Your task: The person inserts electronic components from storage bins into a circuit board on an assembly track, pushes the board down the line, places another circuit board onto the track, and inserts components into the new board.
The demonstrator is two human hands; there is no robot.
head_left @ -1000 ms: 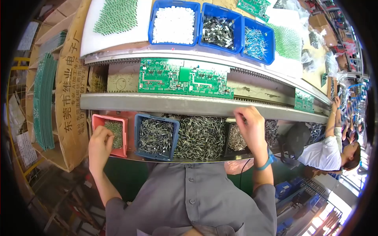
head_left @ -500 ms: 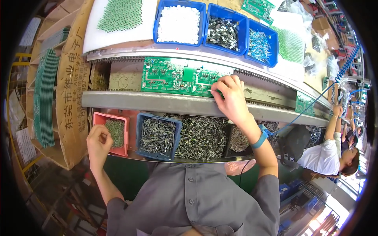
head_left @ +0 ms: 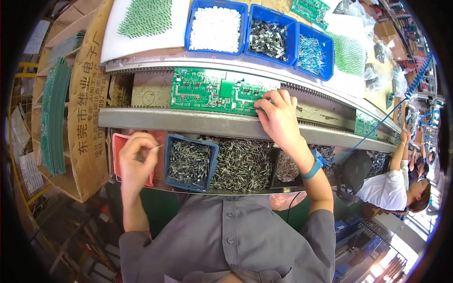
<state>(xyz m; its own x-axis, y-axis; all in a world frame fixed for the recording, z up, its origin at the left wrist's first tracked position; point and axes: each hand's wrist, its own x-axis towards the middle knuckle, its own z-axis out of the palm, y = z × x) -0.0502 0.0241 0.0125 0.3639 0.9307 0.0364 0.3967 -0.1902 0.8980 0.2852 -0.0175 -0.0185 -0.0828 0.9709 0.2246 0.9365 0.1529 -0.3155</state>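
Over the red bin (head_left: 119, 141) at the left, my left hand (head_left: 137, 162) pinches a small electronic component (head_left: 159, 146) whose thin lead sticks out past the fingertips. The hand hides most of that bin. My right hand (head_left: 281, 115) has its thumb and fingers drawn together at the lower right part of a green circuit board (head_left: 198, 96), which lies in the conveyor track. Whether a part is between those fingertips cannot be made out. A blue wrist strap (head_left: 314, 165) circles my right wrist.
A grey metal rail (head_left: 188, 119) separates the board from a blue-grey bin (head_left: 190, 162) and a heap of leaded components (head_left: 243, 165). Blue bins of white parts (head_left: 214, 30), dark parts (head_left: 267, 40) and blue parts (head_left: 310, 55) stand beyond. A co-worker (head_left: 387, 188) is at right.
My left hand has moved right and across the red bin, and a thin lead now shows at its fingertips. My right hand stays at the board, with its fingers shifted slightly.
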